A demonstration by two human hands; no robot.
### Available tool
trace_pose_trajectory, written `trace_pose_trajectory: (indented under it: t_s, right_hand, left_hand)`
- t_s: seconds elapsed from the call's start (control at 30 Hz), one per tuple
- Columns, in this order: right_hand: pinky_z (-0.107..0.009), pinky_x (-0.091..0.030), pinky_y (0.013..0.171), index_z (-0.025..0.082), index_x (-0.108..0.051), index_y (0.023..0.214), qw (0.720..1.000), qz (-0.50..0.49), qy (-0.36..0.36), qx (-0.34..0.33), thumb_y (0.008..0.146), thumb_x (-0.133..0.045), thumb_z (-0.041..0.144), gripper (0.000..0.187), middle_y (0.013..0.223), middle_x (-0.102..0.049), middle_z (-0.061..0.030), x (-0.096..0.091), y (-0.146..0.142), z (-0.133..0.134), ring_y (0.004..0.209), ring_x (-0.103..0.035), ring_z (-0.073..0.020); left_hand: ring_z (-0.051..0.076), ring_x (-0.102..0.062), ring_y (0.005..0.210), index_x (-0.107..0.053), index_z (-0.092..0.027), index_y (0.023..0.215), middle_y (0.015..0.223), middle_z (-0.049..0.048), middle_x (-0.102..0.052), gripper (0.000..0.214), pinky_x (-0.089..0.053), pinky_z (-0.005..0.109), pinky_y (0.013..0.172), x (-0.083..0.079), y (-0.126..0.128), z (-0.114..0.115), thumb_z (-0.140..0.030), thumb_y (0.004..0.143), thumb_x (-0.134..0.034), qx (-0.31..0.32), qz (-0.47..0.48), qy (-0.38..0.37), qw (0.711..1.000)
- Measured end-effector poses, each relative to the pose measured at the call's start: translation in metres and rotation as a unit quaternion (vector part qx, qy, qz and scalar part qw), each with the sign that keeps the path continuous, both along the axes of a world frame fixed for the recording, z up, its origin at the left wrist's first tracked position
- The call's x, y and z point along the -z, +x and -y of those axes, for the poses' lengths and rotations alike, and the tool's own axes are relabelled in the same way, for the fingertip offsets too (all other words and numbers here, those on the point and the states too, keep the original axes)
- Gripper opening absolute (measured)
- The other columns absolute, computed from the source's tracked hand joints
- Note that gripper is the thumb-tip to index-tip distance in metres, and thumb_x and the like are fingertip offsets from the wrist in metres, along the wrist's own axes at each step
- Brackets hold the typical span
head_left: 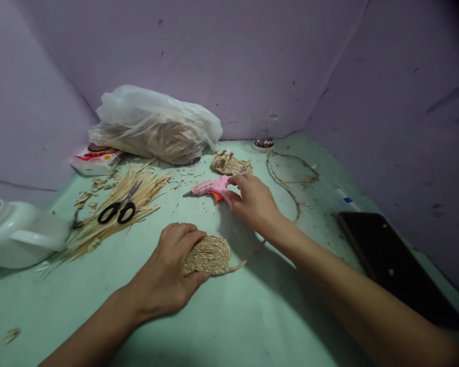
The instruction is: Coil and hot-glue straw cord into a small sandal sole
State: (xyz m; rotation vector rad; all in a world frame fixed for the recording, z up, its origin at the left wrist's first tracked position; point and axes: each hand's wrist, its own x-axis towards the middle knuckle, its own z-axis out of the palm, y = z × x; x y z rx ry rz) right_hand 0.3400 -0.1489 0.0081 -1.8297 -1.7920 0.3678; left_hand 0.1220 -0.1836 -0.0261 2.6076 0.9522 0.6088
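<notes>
My left hand (172, 272) is closed around the left side of a flat oval coil of braided straw (210, 255), which lies on the table. The braid's loose end sticks out to the right. Farther off, my right hand (254, 199) has its fingers around the handle of a pink glue gun (210, 186) with an orange trigger. The gun's nozzle points left. Just behind it lies another braided straw piece (231, 163) with something white on top. Part of the gun's handle is hidden by my fingers.
Black-handled scissors (122, 206) rest on loose straw strips (141, 186). A white jug (26, 234) stands at left, a plastic bag (156, 125) behind, with a small box (97, 162) beside it. At right are a thin braided cord (283, 183), a dark phone (393, 265) and a clear container (265, 137).
</notes>
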Motion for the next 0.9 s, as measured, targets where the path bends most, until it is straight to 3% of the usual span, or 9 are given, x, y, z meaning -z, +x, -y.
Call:
trace_pose_trajectory:
  t_s: [0.03, 0.13, 0.27, 0.47, 0.9]
  right_hand:
    - [-0.03, -0.034, 0.068, 0.016, -0.065, 0.095, 1.0, 0.011, 0.001, -0.016, 0.081, -0.056, 0.017, 0.017, 0.1, -0.065, -0.011, -0.004, 0.002, 0.014, 0.088, -0.055, -0.0224]
    - [-0.03, -0.036, 0.063, 0.02, -0.067, 0.095, 0.988, 0.043, -0.092, -0.12, 0.075, -0.068, 0.025, 0.02, 0.087, -0.069, -0.005, -0.01, 0.008, 0.055, 0.075, -0.059, -0.0202]
    - [-0.035, -0.036, 0.073, 0.02, -0.068, 0.092, 0.968, 0.093, -0.091, -0.215, 0.075, -0.073, 0.032, 0.021, 0.089, -0.069, -0.0058, 0.002, 0.019, 0.083, 0.088, -0.058, -0.0243]
    - [-0.036, -0.03, 0.074, 0.021, -0.071, 0.08, 0.962, 0.077, -0.031, -0.258, 0.084, -0.064, 0.039, 0.02, 0.074, -0.068, -0.003, 0.022, 0.025, 0.079, 0.078, -0.057, -0.0199]
    - [-0.033, -0.03, 0.071, 0.019, -0.065, 0.076, 0.967, 0.032, 0.045, -0.25, 0.082, -0.063, 0.023, 0.007, 0.073, -0.064, -0.0022, 0.031, 0.021, 0.076, 0.074, -0.053, -0.0177]
  left_hand:
    - [0.03, -0.046, 0.112, -0.048, -0.016, 0.12, 0.118, 0.0136, -0.049, 0.05, -0.043, 0.045, 0.095, 0.0, 0.0, -0.001, -0.032, 0.075, -0.065, -0.006, -0.001, -0.003, 1.0]
    - [0.031, -0.046, 0.113, -0.05, -0.015, 0.118, 0.117, 0.0141, -0.051, 0.05, -0.043, 0.047, 0.095, 0.001, 0.0, -0.002, -0.034, 0.074, -0.065, -0.018, -0.007, -0.008, 1.0]
    - [0.031, -0.048, 0.111, -0.052, -0.016, 0.118, 0.116, 0.0132, -0.053, 0.05, -0.043, 0.048, 0.094, 0.0, 0.001, -0.003, -0.035, 0.073, -0.065, -0.015, -0.01, -0.006, 1.0]
    - [0.03, -0.049, 0.108, -0.054, -0.014, 0.114, 0.113, 0.0131, -0.054, 0.048, -0.043, 0.048, 0.094, -0.004, 0.004, -0.003, -0.032, 0.072, -0.067, -0.008, -0.031, -0.011, 0.999]
    - [0.028, -0.051, 0.108, -0.053, -0.019, 0.113, 0.114, 0.0103, -0.055, 0.044, -0.042, 0.046, 0.094, -0.002, 0.003, -0.004, -0.032, 0.073, -0.066, -0.006, -0.04, -0.037, 0.999]
